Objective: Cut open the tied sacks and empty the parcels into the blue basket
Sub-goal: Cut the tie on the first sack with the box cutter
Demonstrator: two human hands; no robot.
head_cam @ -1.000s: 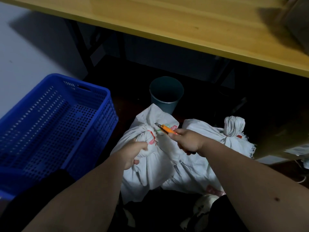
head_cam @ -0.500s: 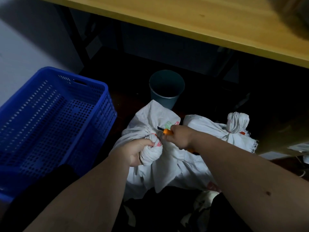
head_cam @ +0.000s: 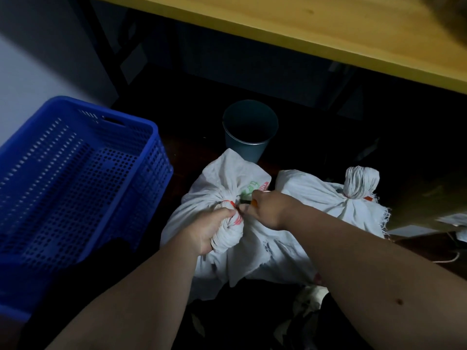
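Gripping the gathered neck of the near sack (head_cam: 222,251) with our left hand (head_cam: 211,229), we have the fingers curled tight round a bunched knob of wrinkled white cloth, puckered into fine pleats and streaked with red print. Just right of that knob our right hand (head_cam: 269,209) is clenched on a slim orange cutter (head_cam: 249,202), of which only a short orange tip and a dark blade end show past the knuckles, pointing at the tie; whether the blade touches the cloth we cannot tell. The near sack is soft, coarse woven fabric, slumped and creased, with green and red lettering on the face just beyond the cutter. Right of the near sack and touching it lies a second sack (head_cam: 326,198), the same white weave, its neck wound into a ribbed upright tuft and its lower edge frayed. Left of the near sack, close beside it, stands the blue basket (head_cam: 151,157), rigid plastic, rectangular, its walls and floor perforated with rows of round holes. Beyond the near sack stands a round, smooth grey-green bin (head_cam: 249,137), tapered. Above all runs a yellow wooden tabletop (head_cam: 303,34).
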